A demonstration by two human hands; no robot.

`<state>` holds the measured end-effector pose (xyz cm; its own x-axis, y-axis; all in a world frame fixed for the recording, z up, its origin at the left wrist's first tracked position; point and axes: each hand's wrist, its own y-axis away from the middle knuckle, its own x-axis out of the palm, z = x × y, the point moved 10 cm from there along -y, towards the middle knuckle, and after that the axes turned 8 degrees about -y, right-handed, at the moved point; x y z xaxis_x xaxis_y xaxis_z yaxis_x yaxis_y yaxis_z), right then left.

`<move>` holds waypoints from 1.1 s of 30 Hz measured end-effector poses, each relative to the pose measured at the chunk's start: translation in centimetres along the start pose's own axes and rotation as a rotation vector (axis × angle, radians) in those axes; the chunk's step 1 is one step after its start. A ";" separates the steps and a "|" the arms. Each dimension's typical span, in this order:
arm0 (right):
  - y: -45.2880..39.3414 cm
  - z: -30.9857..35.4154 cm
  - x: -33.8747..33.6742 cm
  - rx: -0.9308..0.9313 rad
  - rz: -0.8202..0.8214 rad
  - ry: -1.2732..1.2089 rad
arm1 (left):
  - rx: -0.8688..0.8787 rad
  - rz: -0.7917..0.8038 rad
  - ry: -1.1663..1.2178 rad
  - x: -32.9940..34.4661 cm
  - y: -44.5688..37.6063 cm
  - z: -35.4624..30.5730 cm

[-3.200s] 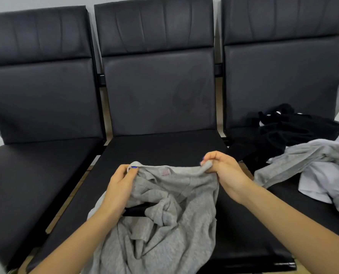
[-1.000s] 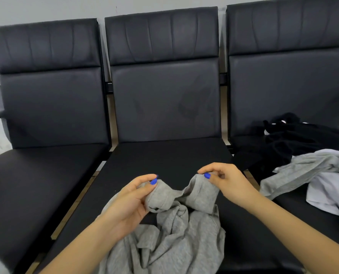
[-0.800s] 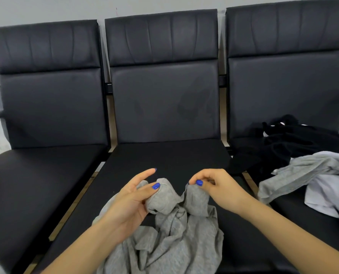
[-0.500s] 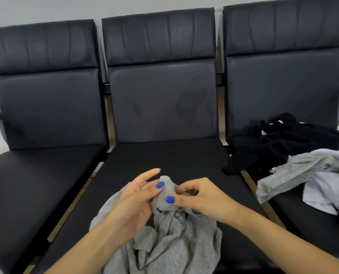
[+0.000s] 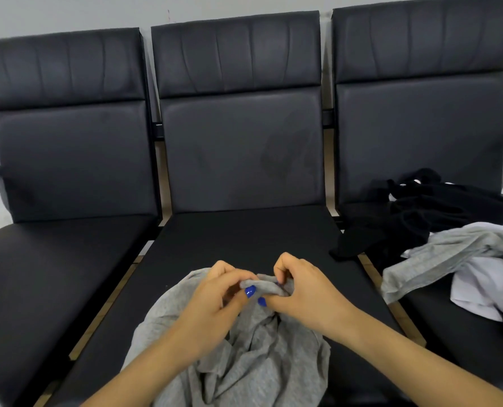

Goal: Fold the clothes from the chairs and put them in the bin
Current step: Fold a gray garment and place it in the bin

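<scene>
Your two hands were apart a moment ago, each holding one end of the shirt's top edge, and now they have come together in the middle. In the head view, your left hand [image 5: 215,301] and your right hand [image 5: 300,292] sit at about 6 o'clock, touching each other. Both pinch the same bunched bit of the gray shirt [image 5: 244,362], with fingers curled around the cloth. I think you brought the two ends together so the shirt folds in half. The rest of the shirt hangs down loose and wrinkled over the front of the middle chair [image 5: 238,236], which gives you a flat place to work. There are three black chairs in a row. The left chair [image 5: 53,259] at 9 o'clock has nothing on it. The right chair [image 5: 420,127] at 3 o'clock holds the pile waiting for you: one black garment [image 5: 420,212], one gray garment [image 5: 438,259] and one white garment [image 5: 490,286], as far as I can count. I see no bin here.
</scene>
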<state>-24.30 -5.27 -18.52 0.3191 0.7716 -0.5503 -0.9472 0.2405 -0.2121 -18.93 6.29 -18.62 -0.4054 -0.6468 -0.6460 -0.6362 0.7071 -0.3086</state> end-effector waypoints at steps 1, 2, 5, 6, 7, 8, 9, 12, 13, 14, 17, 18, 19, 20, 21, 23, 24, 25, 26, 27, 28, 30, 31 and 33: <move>0.0 0.3 -0.1 -0.014 -0.007 0.013 | -0.010 0.018 0.028 0.2 0.0 0.0; 0.1 0.4 -0.2 -0.026 -0.011 0.015 | -0.027 0.044 0.085 0.5 0.1 -0.1; 0.1 0.5 -0.1 -0.033 0.002 -0.020 | -0.077 0.100 0.224 1.1 0.3 0.2; 0.2 0.5 0.0 -0.034 0.014 -0.020 | -0.072 0.105 0.215 1.2 0.4 0.2; 0.2 0.4 0.2 -0.035 0.027 -0.013 | -0.056 0.095 0.179 1.1 0.3 0.2; 0.2 0.4 0.3 -0.036 0.039 -0.006 | -0.039 0.075 0.114 1.0 0.3 0.4; 0.2 0.4 0.4 -0.040 0.052 -0.006 | -0.028 0.054 0.040 0.8 0.2 0.6; 0.1 0.4 1.0 -0.038 0.114 -0.053 | -0.026 0.045 0.046 0.6 0.2 0.2; 0.2 0.4 1.3 -0.029 0.149 -0.084 | -0.037 0.067 0.147 0.8 0.3 0.0; 0.3 0.4 1.7 -0.015 0.190 -0.119 | -0.049 0.080 0.250 0.9 0.4 -0.3; 0.5 0.2 2.3 0.023 0.284 -0.151 | -0.090 0.015 0.336 0.1 0.2 0.0; 0.5 0.1 2.2 0.031 0.294 -0.138 | -0.094 -0.010 0.331 -0.2 0.2 0.3; 0.5 0.1 2.0 0.033 0.290 -0.116 | -0.097 -0.038 0.322 -0.6 0.1 0.5; 0.3 -0.1 1.5 0.031 0.271 -0.078 | -0.094 -0.065 0.305 -0.9 0.1 0.6; 0.2 -0.2 0.9 0.027 0.242 -0.021 | -0.091 -0.091 0.276 -1.3 0.1 0.8; -0.1 -0.7 -0.6 0.026 0.168 0.124 | -0.092 -0.156 0.234 -2.1 0.2 1.1; -0.2 -0.9 -1.2 0.026 0.138 0.207 | -0.098 -0.189 0.237 -2.4 0.2 1.5; -0.3 -1.1 -1.8 0.023 0.118 0.298 | -0.103 -0.218 0.252 -2.7 0.3 1.7; -0.4 -1.2 -2.2 0.020 0.105 0.382 | -0.104 -0.242 0.270 -3.0 0.3 1.9; -0.5 -1.3 -2.5 0.020 0.092 0.443 | -0.103 -0.259 0.284 -3.3 0.4 1.9; -0.5 -1.5 -2.9 0.028 0.076 0.475 | -0.099 -0.268 0.282 -3.5 0.4 1.7; -0.5 -1.5 -3.8 0.033 0.020 0.494 | -0.077 -0.276 0.229 -3.8 0.4 1.2; -0.4 -1.4 -4.2 0.029 -0.013 0.495 | -0.050 -0.276 0.161 -3.9 0.4 0.9; -0.3 -1.2 -4.8 0.015 -0.058 0.506 | 0.013 -0.268 -0.007 -3.8 0.4 0.4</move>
<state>-25.50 -9.76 -16.80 0.3431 0.3755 -0.8610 -0.9265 0.2863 -0.2443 -17.37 9.15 -16.60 -0.2191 -0.8093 -0.5450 -0.7120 0.5145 -0.4778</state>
